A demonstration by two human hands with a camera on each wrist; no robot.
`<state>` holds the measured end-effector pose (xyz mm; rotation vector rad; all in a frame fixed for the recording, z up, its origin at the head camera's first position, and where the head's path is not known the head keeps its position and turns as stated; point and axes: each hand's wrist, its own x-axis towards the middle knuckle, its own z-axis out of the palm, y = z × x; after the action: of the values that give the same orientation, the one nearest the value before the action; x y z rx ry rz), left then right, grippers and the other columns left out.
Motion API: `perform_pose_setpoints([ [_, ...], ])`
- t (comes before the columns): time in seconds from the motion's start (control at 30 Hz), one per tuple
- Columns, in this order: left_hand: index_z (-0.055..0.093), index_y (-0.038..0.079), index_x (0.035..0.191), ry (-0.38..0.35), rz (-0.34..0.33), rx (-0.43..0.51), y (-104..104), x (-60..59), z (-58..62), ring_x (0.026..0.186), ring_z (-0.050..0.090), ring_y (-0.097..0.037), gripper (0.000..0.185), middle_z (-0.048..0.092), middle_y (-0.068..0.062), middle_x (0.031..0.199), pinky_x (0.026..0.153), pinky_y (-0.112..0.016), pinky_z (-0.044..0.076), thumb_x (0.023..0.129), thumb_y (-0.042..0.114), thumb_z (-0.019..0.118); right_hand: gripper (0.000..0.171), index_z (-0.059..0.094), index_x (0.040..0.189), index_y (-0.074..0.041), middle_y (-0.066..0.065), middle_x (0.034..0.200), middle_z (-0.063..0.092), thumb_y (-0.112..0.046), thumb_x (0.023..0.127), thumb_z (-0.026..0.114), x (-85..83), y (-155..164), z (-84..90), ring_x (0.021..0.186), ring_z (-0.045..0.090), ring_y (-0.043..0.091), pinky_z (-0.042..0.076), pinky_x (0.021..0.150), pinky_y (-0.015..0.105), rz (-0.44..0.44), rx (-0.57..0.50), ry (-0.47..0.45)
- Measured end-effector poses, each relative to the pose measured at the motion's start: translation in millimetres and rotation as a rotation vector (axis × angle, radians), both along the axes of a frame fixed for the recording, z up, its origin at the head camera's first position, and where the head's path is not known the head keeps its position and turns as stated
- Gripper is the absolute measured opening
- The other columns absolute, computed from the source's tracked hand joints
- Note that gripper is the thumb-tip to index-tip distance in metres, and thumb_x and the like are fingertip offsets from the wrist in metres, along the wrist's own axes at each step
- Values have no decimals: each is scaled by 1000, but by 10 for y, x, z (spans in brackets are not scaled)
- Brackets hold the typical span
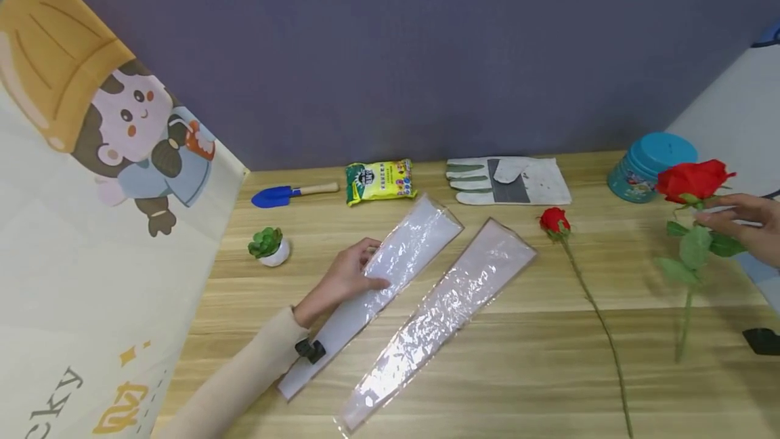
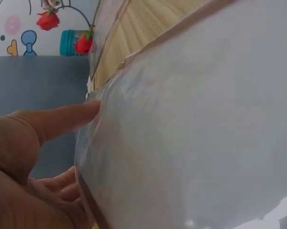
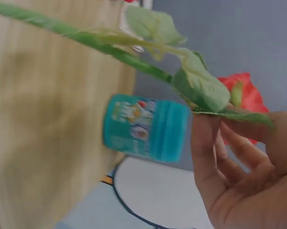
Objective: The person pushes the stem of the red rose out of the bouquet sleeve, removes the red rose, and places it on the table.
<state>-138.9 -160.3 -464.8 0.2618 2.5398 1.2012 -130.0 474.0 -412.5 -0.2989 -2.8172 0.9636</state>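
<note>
My left hand (image 1: 350,276) grips a long, tapering clear-and-white flower sleeve (image 1: 405,239) by its edges, thumb on top and fingers at the far side. In the left wrist view the sleeve (image 2: 181,119) fills most of the picture. A second, similar sleeve (image 1: 445,314) lies beside it on the wooden table. At the right, my right hand (image 1: 749,225) pinches a red artificial rose (image 1: 695,181) by the stem just under its bloom. Its leafy green stem (image 3: 138,64) hangs down below the fingers. Another red rose (image 1: 554,221) with a long thin stem lies on the table between the hands.
Along the back lie a blue trowel (image 1: 274,196), a yellow-green packet (image 1: 380,181) and a work glove (image 1: 518,181). A teal lidded tub (image 1: 646,171) stands at the back right, near the held rose. A small potted succulent (image 1: 271,247) sits at the left.
</note>
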Motion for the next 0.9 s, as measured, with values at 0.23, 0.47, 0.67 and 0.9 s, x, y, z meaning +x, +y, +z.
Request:
perform_pose_setpoints([
  [0.23, 58, 12, 142, 50, 18, -108, 55, 28, 32, 103, 68, -28, 77, 72, -14, 119, 92, -41, 62, 74, 18, 93, 58, 35, 147, 15, 49, 135, 43, -29, 111, 46, 67, -256, -36, 120, 37, 67, 45, 85, 71, 142, 54, -308],
  [0.47, 59, 8, 142, 94, 16, -162, 65, 65, 11, 106, 66, -28, 77, 71, -13, 117, 97, -44, 60, 74, 21, 94, 51, 43, 143, 13, 43, 129, 54, -25, 110, 50, -26, -385, -237, 111, 55, 55, 53, 77, 55, 246, 20, -306],
  [0.67, 61, 9, 140, 128, 8, -190, 47, 69, -20, 100, 65, -25, 76, 72, -10, 112, 92, -43, 59, 74, 24, 94, 47, 41, 141, 18, -19, 102, 66, 10, 95, 38, -44, -402, -442, 88, 52, -15, 41, 57, 29, 368, -73, -258],
  [0.9, 60, 11, 141, 141, 23, -232, 24, 84, 11, 101, 66, -25, 78, 71, -9, 111, 91, -44, 58, 73, 25, 95, 46, 48, 137, 16, -37, 95, 59, 10, 92, 40, -28, -497, -529, 82, 50, -18, 36, 50, 26, 357, -103, -230],
])
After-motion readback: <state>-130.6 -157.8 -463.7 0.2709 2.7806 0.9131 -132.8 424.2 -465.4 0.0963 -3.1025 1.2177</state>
